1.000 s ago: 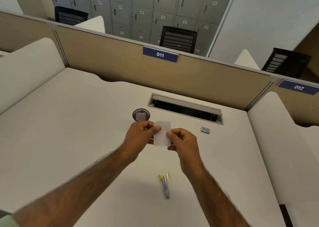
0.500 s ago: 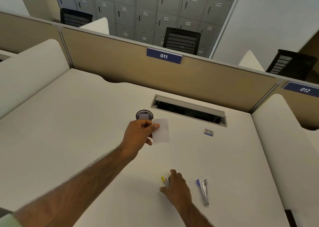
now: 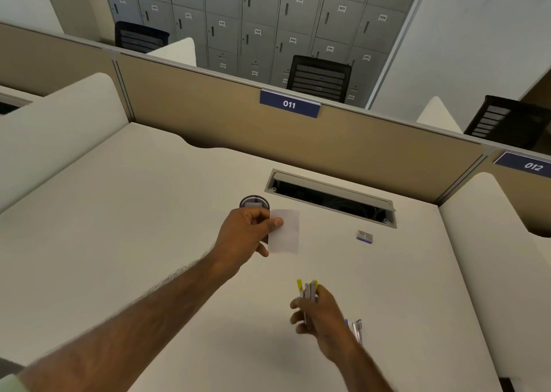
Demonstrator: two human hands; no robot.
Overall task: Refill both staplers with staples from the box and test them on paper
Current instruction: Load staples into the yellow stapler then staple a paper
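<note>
My left hand [image 3: 249,230] pinches a small white slip of paper [image 3: 284,232] by its left edge and holds it above the desk. Nearer to me, my right hand [image 3: 320,317] grips the yellow-tipped stapler [image 3: 308,290], whose front end sticks out beyond my fingers. The blue-tipped stapler [image 3: 356,329] lies on the desk just right of that hand, partly hidden by my wrist. The small staple box [image 3: 364,236] sits on the desk farther back on the right.
A round dark cup [image 3: 254,202] with paper slips stands just behind my left hand. A cable slot [image 3: 331,196] is cut into the white desk [image 3: 119,242] near the tan partition [image 3: 208,117]. White side dividers flank the desk.
My right hand let go of the paper, dropped to the yellow-tipped stapler and has closed on it and raised it. My left hand keeps the paper in the same place.
</note>
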